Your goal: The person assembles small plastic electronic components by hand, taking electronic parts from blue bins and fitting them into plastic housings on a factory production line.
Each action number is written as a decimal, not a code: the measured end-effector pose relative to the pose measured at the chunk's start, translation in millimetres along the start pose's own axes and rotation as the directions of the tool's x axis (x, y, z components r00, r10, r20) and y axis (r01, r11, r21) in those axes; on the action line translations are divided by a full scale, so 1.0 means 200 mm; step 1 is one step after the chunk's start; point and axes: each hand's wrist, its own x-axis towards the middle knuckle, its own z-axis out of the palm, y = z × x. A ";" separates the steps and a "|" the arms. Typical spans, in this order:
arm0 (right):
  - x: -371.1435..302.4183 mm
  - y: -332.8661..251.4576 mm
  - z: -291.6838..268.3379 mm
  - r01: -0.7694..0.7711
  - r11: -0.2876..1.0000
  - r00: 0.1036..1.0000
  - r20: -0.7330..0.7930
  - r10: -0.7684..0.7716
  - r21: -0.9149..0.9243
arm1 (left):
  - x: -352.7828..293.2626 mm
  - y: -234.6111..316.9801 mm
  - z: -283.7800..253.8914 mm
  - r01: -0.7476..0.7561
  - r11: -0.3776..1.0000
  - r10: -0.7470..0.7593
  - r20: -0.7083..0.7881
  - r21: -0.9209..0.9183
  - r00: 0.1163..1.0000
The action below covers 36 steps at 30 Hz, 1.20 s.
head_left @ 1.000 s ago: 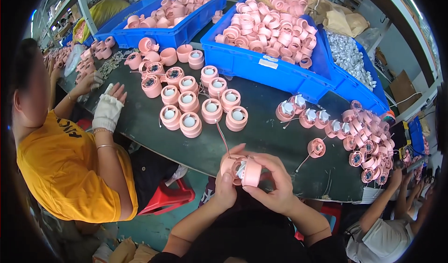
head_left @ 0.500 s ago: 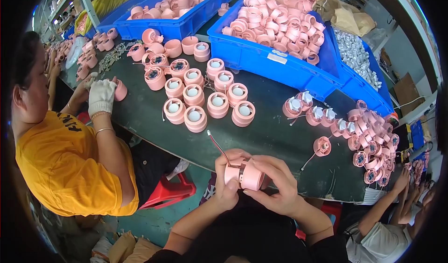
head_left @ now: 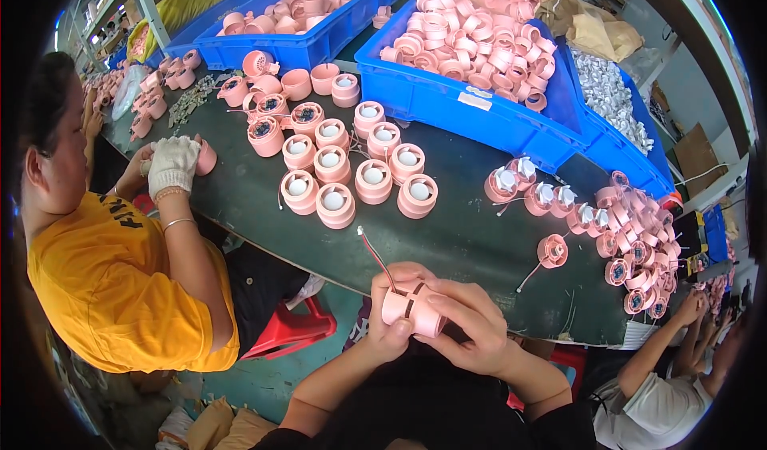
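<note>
Head view. Both hands are in use on a single pink housing (head_left: 412, 312), held above the near edge of the dark green bench (head_left: 463, 230). The left hand (head_left: 388, 335) is closed around the housing's left part, thumb on the near side. The right hand (head_left: 478, 327) grips the right part, with fingers over the top and thumb below. Narrow dark slots show along the join between the two parts. A thin cable (head_left: 375, 254) rises from the housing beside the left hand's fingers and ends in a small pale connector.

Ahead of the left hand and to its left stands a group of pink units with white discs (head_left: 335, 205). Beyond the right hand, to its right, one pink piece (head_left: 552, 251) lies with its lead. Farther on in that direction are pink pieces with white blades (head_left: 505, 181), adjoining a heap of pink parts (head_left: 635, 246). Well ahead of both hands is a blue bin (head_left: 471, 122) filled with pink rings (head_left: 471, 46).

Well to the left of the left hand, a co-worker's gloved hand (head_left: 173, 165) is at a pink cup (head_left: 206, 159); its exact grip cannot be determined.
</note>
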 end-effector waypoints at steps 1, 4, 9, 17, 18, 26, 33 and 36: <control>-0.01 0.00 0.01 0.027 0.999 1.000 -0.016 -0.027 -0.023 | 0.00 0.00 0.00 0.000 1.000 0.000 0.002 -0.001 1.000; -0.02 0.00 0.01 0.022 0.999 0.999 -0.037 -0.023 -0.025 | -0.02 0.00 0.00 0.049 0.998 -0.049 -0.010 -0.048 0.999; -0.03 0.00 0.01 0.090 0.994 0.994 -0.048 -0.093 -0.055 | -0.04 -0.03 -0.02 -0.079 0.993 0.083 0.045 -0.084 0.996; -0.03 -0.03 0.01 0.076 0.991 0.995 -0.051 -0.081 -0.106 | -0.04 -0.03 -0.01 -0.127 0.990 0.128 0.009 -0.056 0.992; -0.03 -0.04 0.01 0.079 0.990 0.994 -0.060 -0.086 -0.116 | -0.04 -0.03 -0.01 -0.143 0.988 0.144 0.008 -0.060 0.990; -0.03 -0.04 0.01 0.066 0.989 0.996 -0.049 -0.073 -0.130 | -0.03 -0.03 -0.01 -0.142 0.988 0.143 0.015 -0.053 0.990; -0.04 -0.03 0.03 0.087 0.992 0.994 -0.062 -0.093 -0.093 | -0.05 -0.04 -0.02 -0.086 0.982 0.090 0.018 -0.166 0.996; -0.05 -0.02 0.03 0.085 0.991 0.994 -0.054 -0.091 -0.102 | -0.03 -0.07 -0.05 -0.132 0.973 0.157 0.120 -0.188 0.980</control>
